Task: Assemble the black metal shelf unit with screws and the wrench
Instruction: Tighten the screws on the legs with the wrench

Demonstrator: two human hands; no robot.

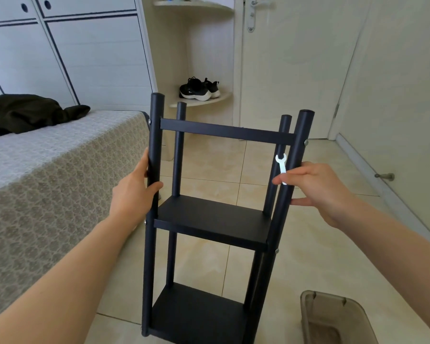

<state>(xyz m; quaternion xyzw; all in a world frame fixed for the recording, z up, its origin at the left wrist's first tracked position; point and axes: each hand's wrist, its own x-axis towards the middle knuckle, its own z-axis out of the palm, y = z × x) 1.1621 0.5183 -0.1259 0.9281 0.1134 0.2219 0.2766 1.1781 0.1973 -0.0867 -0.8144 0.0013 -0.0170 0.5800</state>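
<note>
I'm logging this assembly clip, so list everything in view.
shelf unit: one, black, centre, between the hands
screws: at least four, silver, in the unit's posts
wrench: one, white, beside the right front post
bed: one, grey patterned cover, left
garment: one, dark, on the bed
shoes: one pair, black, on the corner shelf
bin: one, brown translucent, lower right
door: one, cream, behind
left hand: one, grips the left front post
right hand: one, pinches the wrench
</note>
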